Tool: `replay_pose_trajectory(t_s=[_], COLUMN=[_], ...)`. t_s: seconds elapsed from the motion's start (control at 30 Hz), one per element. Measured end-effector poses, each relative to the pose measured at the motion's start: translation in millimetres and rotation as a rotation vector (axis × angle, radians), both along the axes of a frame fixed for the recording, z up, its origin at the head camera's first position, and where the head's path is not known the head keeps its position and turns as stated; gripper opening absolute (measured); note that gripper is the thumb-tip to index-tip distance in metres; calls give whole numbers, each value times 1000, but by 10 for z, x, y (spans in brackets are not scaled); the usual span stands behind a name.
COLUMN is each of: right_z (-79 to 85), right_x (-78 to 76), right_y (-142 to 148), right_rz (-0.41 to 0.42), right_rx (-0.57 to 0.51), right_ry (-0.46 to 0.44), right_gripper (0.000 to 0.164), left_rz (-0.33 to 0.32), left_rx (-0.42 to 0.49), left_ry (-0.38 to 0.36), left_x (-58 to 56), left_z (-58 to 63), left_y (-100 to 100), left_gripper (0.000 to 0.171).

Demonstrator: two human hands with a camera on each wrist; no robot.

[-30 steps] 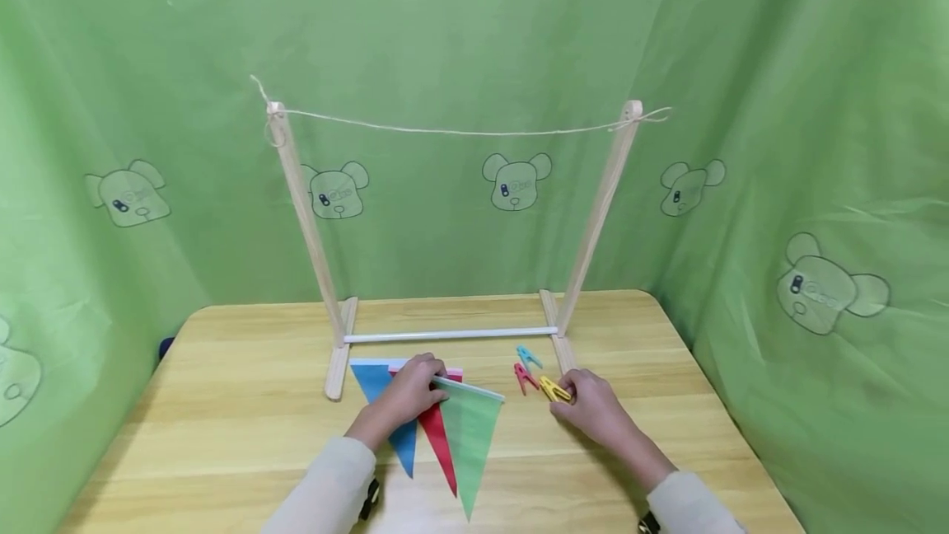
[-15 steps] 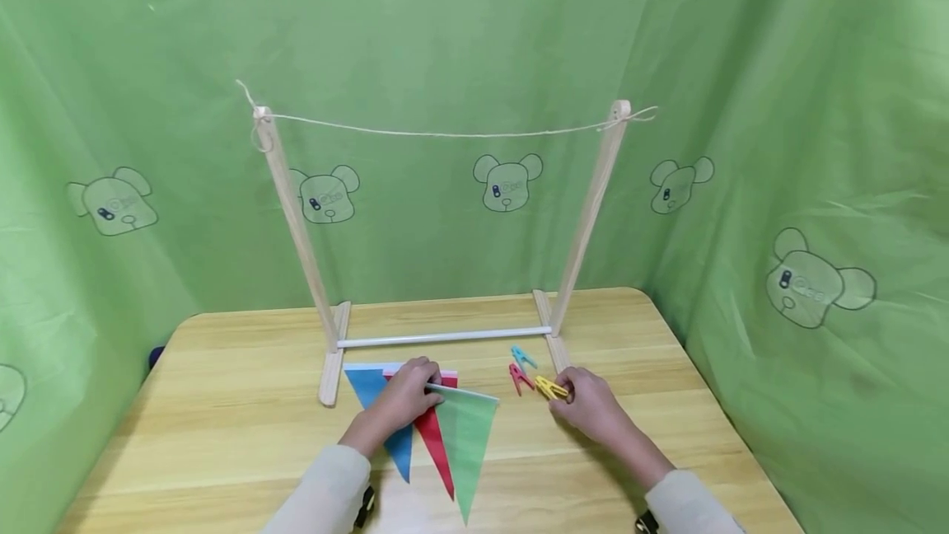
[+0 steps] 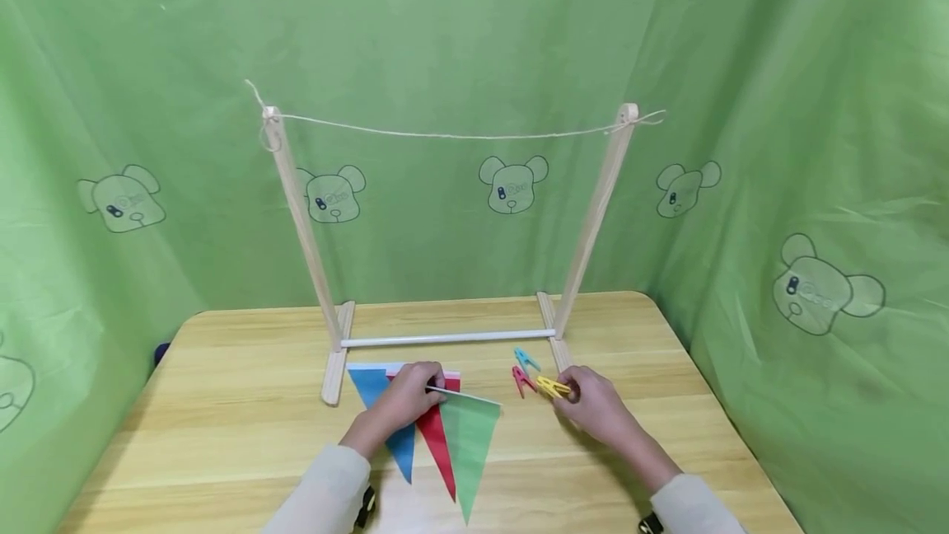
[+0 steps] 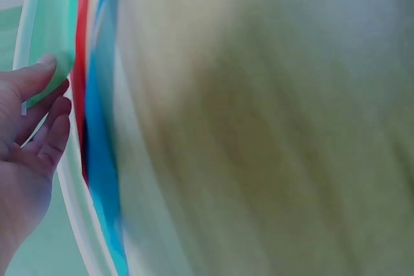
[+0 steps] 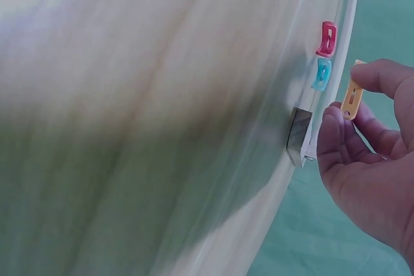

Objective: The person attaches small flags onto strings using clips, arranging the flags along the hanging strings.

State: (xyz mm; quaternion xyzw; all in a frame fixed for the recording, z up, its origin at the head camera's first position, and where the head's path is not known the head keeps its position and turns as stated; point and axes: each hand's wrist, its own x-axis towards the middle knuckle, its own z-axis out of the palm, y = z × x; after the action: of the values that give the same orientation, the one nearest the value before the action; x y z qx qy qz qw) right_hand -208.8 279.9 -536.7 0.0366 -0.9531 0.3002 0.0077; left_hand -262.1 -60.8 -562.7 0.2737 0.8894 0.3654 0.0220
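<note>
Green cloth walls (image 3: 445, 31) with printed bear heads (image 3: 512, 188) behind and beside a round-cornered, wood-grain table (image 3: 215, 410).

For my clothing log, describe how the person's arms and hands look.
Left hand and right hand are ungloved. Left sleeve and right sleeve, plain pale cream, end short of them. Beside each sleeve shows a black item with gold glints, too small to identify.

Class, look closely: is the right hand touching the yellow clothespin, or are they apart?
Touching. The right wrist view shows the right hand pinching the yellow clothespin, the thumb directly against it.
</note>
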Motion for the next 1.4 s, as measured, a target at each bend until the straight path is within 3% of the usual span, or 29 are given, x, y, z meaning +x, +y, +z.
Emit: replay_pose_trajectory(t_s=[0.4, 0.67, 1.17, 1.4], right_z=[105, 136, 159, 190], right_x=[-21, -48, -74, -109], right_y=[15, 31, 50, 48], right_rz=[19, -2, 5, 6], right_rx=[-54, -71, -110, -121], right_ry=[38, 37, 63, 107], right_gripper=[23, 27, 29, 29], left_rz=[7, 12, 83, 128], left_rx=[124, 176, 347, 380], left_ry=[-100, -120, -160, -157], left_x=[77, 107, 142, 169], left_z=[125, 162, 185, 210], left_y=[9, 4, 47, 72], left_gripper=[20, 18, 13, 9])
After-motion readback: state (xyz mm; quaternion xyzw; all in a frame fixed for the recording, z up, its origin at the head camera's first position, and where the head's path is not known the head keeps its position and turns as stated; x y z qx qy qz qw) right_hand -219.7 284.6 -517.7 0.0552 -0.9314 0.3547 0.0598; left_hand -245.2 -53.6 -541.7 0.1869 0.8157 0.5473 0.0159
